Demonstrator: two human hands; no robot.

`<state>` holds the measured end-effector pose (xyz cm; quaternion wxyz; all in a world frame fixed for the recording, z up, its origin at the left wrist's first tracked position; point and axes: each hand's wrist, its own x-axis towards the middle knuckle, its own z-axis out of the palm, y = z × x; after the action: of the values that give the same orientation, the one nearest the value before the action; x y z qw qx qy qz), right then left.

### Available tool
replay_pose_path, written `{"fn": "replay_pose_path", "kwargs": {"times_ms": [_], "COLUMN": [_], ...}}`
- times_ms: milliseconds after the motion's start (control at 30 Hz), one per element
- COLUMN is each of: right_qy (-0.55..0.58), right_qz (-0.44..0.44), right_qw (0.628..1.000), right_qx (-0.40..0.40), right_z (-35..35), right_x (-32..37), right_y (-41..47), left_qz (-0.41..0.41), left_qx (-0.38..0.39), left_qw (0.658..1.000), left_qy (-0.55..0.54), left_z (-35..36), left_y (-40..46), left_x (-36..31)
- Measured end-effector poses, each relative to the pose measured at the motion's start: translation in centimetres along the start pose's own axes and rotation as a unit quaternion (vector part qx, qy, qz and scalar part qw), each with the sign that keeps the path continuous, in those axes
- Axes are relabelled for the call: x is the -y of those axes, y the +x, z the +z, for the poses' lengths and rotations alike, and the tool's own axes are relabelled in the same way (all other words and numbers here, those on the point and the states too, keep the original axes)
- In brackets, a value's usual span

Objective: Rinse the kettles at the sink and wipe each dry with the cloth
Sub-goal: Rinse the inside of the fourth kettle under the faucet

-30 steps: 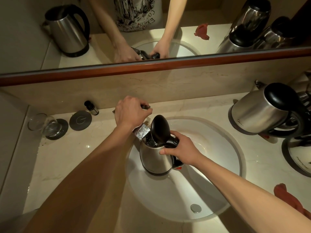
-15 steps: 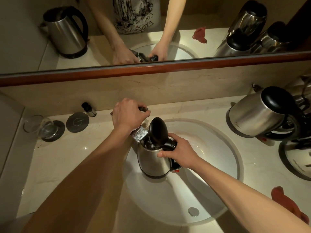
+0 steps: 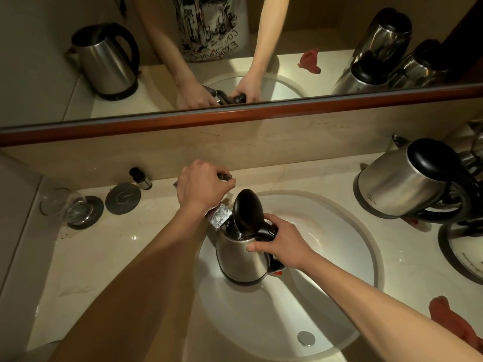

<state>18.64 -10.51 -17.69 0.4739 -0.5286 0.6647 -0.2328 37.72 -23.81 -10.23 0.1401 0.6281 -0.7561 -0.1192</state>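
The right hand [image 3: 281,242] has its fingers curled round the black handle of a steel kettle [image 3: 241,254], thumb pressed against the brushed metal side. The kettle stands upright inside the white round sink [image 3: 339,270], toward its left side, with its glossy black oval lid [image 3: 247,209] tipped open. The left hand [image 3: 201,186] is closed over the tap lever [image 3: 225,176] at the far rim of the sink, fingers bent around it; the flat chrome spout [image 3: 220,216] juts out beneath the wrist and reaches over the kettle's open mouth.

On the pale marble counter [image 3: 104,257], a second steel kettle [image 3: 400,182] with a black lid stands to the right, leaning against other kettles. A crumpled red cloth [image 3: 454,320] lies at the near right. To the left sit two dark round coasters [image 3: 122,198], a clear glass [image 3: 65,209] tipped on one of them, and a small dark-capped bottle [image 3: 141,178] by the wall. A drain plug [image 3: 305,338] shines in the near part of the sink.
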Motion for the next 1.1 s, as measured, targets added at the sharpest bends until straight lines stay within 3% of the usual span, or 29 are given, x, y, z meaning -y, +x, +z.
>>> {"fn": "replay_pose_path", "kwargs": {"times_ms": [1100], "right_qy": [-0.005], "right_qz": [-0.037], "right_qw": [0.999], "right_qx": [0.019], "right_z": [-0.41], "right_x": [-0.49], "right_y": [0.38], "left_qz": [-0.007], "left_qx": [0.0], "left_qw": [1.0], "left_qy": [-0.004], "left_z": [0.16], "left_y": [-0.02], "left_x": [0.05]}}
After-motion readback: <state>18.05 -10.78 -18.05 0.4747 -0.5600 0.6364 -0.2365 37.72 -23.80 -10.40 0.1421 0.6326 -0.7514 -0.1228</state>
